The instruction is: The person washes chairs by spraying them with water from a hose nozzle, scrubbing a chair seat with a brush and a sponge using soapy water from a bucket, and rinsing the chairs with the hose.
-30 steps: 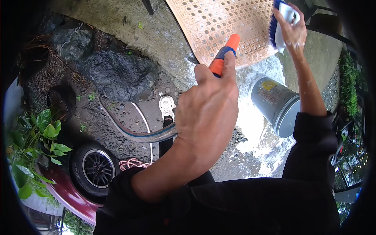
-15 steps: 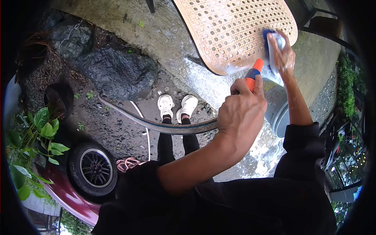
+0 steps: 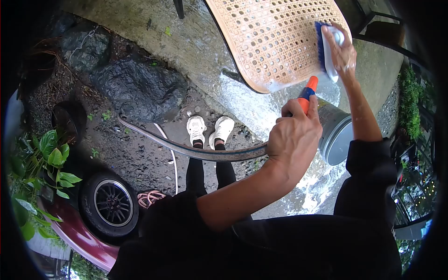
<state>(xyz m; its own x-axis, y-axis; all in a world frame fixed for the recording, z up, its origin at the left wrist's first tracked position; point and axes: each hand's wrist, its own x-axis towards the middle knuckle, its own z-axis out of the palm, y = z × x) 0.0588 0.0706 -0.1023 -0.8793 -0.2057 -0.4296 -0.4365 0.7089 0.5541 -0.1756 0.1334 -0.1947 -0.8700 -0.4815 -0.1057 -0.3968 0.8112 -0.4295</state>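
Note:
My left hand [image 3: 296,133] is closed around an orange and blue hose nozzle [image 3: 308,94], its tip just below the edge of a tan perforated panel. The hose [image 3: 219,154] curves away to the left from under that hand. In my right hand [image 3: 343,49] is a white-backed scrub brush [image 3: 330,58] with blue bristles, which face the right part of the panel; I cannot tell whether they touch it. The panel [image 3: 275,44] has a woven cane pattern, a dark frame and foam along its lower edge. It looks like part of a chair.
A grey bucket [image 3: 338,135] lies near my right forearm. Foamy water [image 3: 242,100] covers the concrete. Large dark rocks [image 3: 140,88], a car wheel [image 3: 112,203], leafy plants [image 3: 56,154] and a coiled pink hose [image 3: 150,198] are on the left. My white shoes [image 3: 196,128] stand on gravel.
My right hand and the brush have moved up and slightly right along the panel. My left hand with the nozzle has shifted a little right and down.

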